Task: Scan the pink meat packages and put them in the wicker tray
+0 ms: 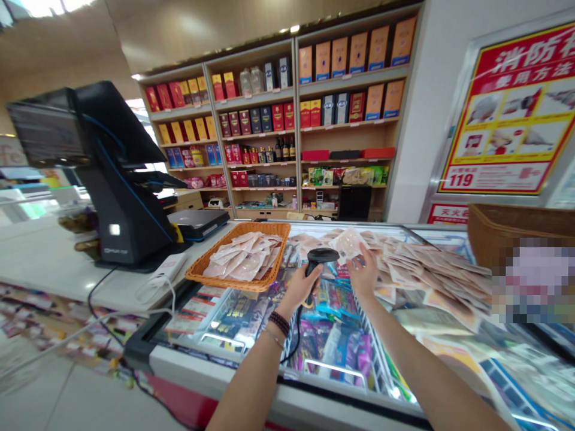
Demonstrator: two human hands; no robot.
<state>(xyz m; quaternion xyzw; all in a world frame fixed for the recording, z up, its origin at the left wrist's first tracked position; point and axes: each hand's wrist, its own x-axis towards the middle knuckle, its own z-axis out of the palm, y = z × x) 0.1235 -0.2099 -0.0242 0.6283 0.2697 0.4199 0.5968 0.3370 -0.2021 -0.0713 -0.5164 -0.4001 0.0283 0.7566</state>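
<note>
One scanner (323, 255), partly hidden

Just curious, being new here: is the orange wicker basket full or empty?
Not empty: flat, whitish packets lie heaped inside the orange wicker basket.

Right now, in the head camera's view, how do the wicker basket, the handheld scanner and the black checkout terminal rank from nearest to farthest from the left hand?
1. Handheld scanner: gripped in the left hand.
2. Wicker basket: to the hand's left.
3. Black checkout terminal: farther left, beyond the basket.
</note>
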